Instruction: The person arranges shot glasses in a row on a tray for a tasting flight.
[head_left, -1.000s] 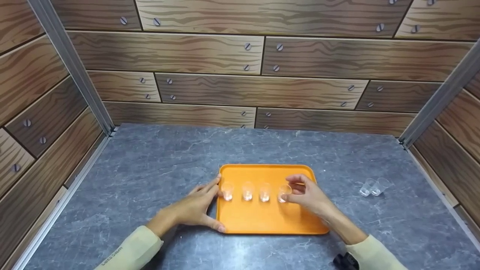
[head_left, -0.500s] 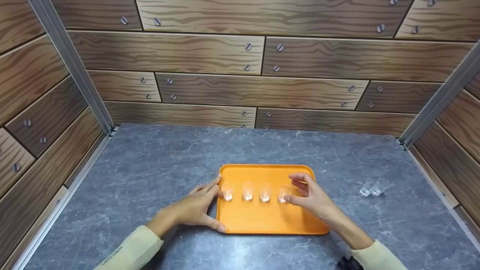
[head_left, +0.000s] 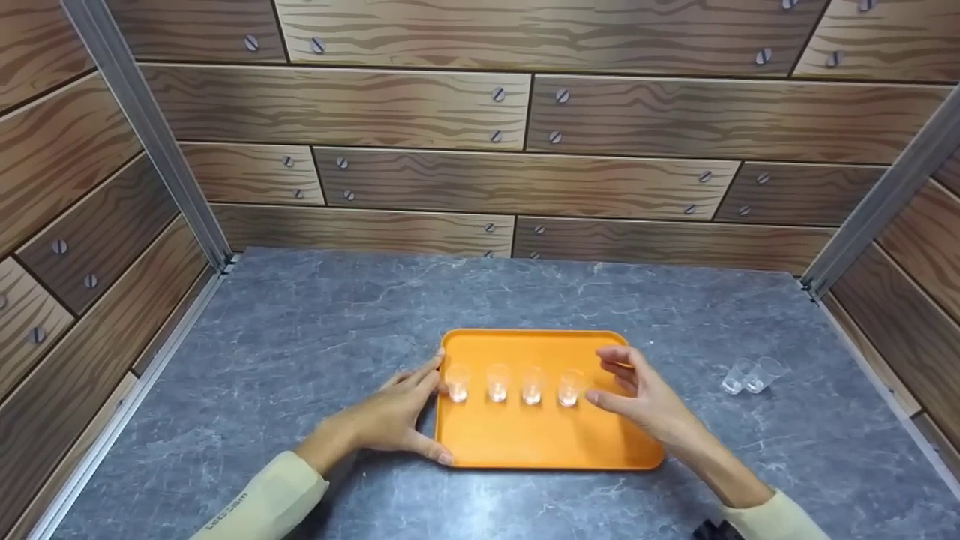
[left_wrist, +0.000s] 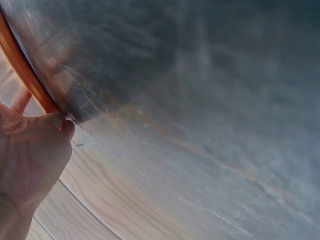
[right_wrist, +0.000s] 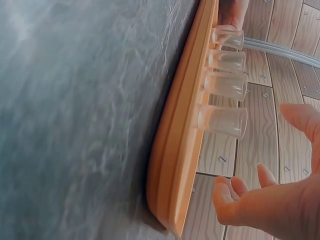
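An orange tray (head_left: 525, 446) lies on the grey table, with several small clear plastic cups standing upright across it in a row. My left hand (head_left: 394, 416) rests at the tray's left side, thumb at the near corner and fingers along the edge. In the left wrist view that hand (left_wrist: 35, 150) touches the orange rim. My right hand (head_left: 649, 397) hovers over the tray's right part, just right of the rightmost cup (head_left: 570, 390). The right wrist view shows its fingers (right_wrist: 239, 186) spread from the thumb, nothing between them, apart from the nearest cup (right_wrist: 222, 120).
Two more clear cups (head_left: 763, 375) lie tilted side by side on the table (head_left: 720, 315), right of the tray. Wood-patterned walls (head_left: 420, 180) with metal corner posts (head_left: 150, 135) enclose the back and sides.
My right hand has let go of the rightmost cup and drawn away to the right, its fingers loosening. The cup stays standing on the tray. My left hand keeps its place.
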